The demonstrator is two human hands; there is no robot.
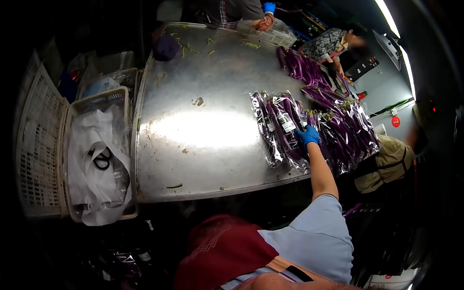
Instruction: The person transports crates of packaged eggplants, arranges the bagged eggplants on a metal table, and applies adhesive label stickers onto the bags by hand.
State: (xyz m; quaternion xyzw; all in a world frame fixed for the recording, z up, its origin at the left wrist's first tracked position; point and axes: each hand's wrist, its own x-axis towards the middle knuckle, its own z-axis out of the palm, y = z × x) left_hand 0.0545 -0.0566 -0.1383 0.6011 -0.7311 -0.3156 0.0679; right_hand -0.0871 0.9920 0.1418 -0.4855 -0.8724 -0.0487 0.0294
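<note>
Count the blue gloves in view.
2: one glove on the right hand, at the bagged eggplants; another glove on a co-worker across the table. More may be hidden.

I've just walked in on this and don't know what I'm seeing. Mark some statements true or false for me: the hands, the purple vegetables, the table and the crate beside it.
1. The right hand, in a blue glove, touches the bagged eggplants. True.
2. Both of the camera wearer's hands are in view. False: only the right hand shows.
3. White labels show on some of the packs. True.
4. Every eggplant on the table is bagged. False: loose eggplants lie toward the far side.
5. Black looped handles show in the crate beside the table. True.
6. A cloth covers the table. False: the table has a bare metal top.
</note>
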